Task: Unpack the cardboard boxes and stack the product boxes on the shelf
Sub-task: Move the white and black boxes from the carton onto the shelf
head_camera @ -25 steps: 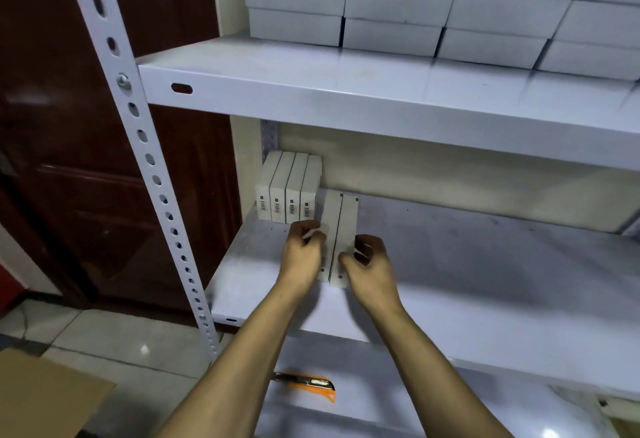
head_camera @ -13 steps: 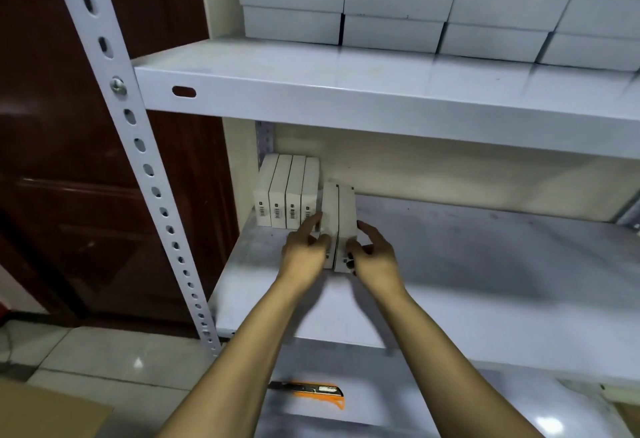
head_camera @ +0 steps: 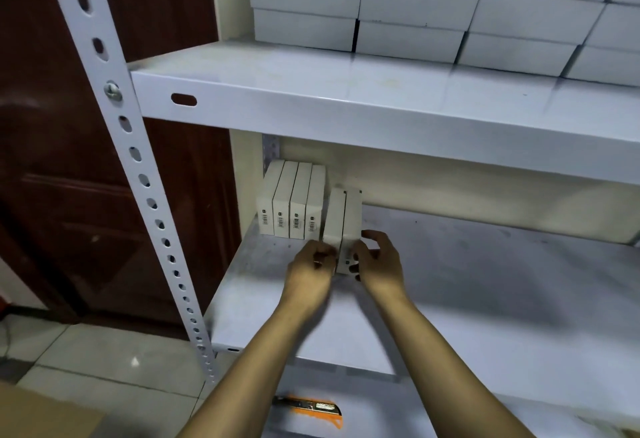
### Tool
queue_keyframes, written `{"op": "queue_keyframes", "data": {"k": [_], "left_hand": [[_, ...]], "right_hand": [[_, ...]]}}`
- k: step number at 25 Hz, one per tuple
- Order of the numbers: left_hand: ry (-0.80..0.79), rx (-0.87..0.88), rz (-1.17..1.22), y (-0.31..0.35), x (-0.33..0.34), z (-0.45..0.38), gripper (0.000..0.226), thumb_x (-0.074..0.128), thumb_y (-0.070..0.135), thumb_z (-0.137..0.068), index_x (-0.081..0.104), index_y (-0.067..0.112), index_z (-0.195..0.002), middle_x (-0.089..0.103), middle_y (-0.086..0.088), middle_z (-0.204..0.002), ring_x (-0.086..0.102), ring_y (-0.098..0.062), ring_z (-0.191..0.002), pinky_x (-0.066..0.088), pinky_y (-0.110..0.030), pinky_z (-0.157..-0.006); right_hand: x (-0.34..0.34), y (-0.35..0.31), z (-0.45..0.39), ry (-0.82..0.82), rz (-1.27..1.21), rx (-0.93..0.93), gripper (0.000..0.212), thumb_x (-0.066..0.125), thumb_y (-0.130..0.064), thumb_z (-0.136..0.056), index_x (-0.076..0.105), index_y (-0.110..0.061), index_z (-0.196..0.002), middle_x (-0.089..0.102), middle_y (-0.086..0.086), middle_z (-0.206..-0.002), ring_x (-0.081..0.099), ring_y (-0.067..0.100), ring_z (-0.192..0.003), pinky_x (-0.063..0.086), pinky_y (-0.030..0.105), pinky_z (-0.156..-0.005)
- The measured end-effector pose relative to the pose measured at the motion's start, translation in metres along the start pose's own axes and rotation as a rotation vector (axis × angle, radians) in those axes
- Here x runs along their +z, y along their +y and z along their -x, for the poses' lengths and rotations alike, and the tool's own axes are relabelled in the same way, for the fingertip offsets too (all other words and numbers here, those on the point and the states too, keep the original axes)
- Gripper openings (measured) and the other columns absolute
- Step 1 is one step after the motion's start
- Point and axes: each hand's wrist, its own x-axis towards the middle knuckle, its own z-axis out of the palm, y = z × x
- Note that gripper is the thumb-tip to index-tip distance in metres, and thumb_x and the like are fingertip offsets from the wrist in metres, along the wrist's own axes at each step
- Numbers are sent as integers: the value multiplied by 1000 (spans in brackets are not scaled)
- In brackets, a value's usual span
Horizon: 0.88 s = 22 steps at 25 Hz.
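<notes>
Both boxes pushed further back since prev; shelf open rt.

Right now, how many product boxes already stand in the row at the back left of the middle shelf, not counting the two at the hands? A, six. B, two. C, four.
C: four upright white boxes stand side by side against the back wall, barcodes facing out.
</notes>
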Motion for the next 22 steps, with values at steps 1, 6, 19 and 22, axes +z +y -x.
{"op": "queue_keyframes", "data": {"k": [1,6,19,22], "left_hand": [[2,-14,28,-3,1,-3,14,59,25,-86,69,26,-95,73,4,-97,69,-19,-95,57,-43,-89],[-40,-5,23,-2,0,-19,15,58,10,-91,68,18,-98,72,2,-98,68,-16,-95,56,-26,-84],[-81,-29,23,0,13,-46,27,49,9,-98,62,18,-120,67,1,-118,62,-17,-112,50,-28,-93],[-85,-47,22,5,15,-49,36,48,8,-98,57,19,-131,64,-1,-127,61,-18,-112,47,-26,-87]], "right_hand": [[1,1,-4,0,3,-6,15,57,-31,-98,55,-36,-111,72,-2,-85,72,23,-78,60,47,-81],[5,0,-22,-27,6,-19,18,50,-31,-104,62,-35,-117,73,8,-100,73,28,-79,61,40,-74],[5,-8,-52,-86,-96,49,24,52,-27,-100,64,-28,-121,74,6,-93,75,27,-79,62,44,-76],[6,-11,-56,-94,-93,45,25,50,-27,-101,63,-30,-123,73,3,-92,75,23,-75,61,42,-74]]}}
